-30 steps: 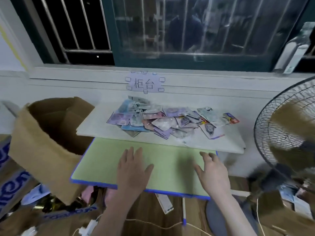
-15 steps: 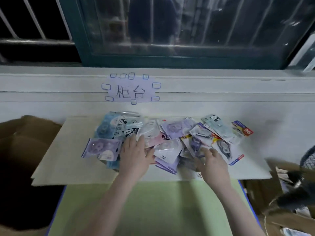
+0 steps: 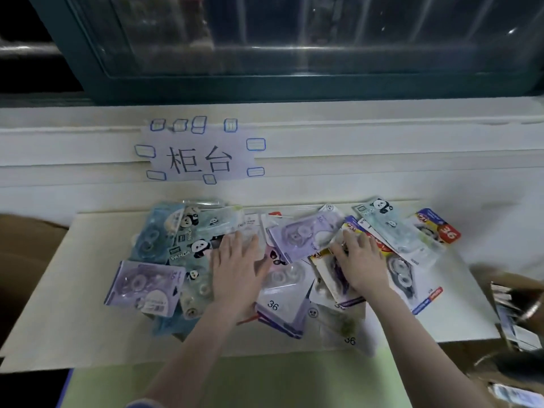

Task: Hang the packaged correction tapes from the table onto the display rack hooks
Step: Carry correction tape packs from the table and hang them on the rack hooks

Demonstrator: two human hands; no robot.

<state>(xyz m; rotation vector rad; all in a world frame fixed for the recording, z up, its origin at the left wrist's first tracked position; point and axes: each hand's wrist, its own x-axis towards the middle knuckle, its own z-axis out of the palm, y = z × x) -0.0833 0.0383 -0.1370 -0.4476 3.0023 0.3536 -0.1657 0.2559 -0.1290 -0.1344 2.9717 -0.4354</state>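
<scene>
Dim indoor light from overhead, cool cast. Dark window [image 3: 294, 39] shows faint glare streaks and specks. Plastic packs [image 3: 282, 278] glint slightly. Soft motion blur overall; wide-angle bending and heavy smear at desk [image 3: 59, 304] right edge.

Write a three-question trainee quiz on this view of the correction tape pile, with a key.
1. True or false: the left hand lies flat with straight fingers on the pile of packaged correction tapes.
2. Which package lies at the pile's near-left edge? A) a purple package B) a red package C) a green package
3. Fill in: the paper sign is taped to the wall ____ the pile, as the camera sees it.

Key: 1 true. 2 A. 3 behind; the right hand also rests on the pile, above the white board.
</scene>
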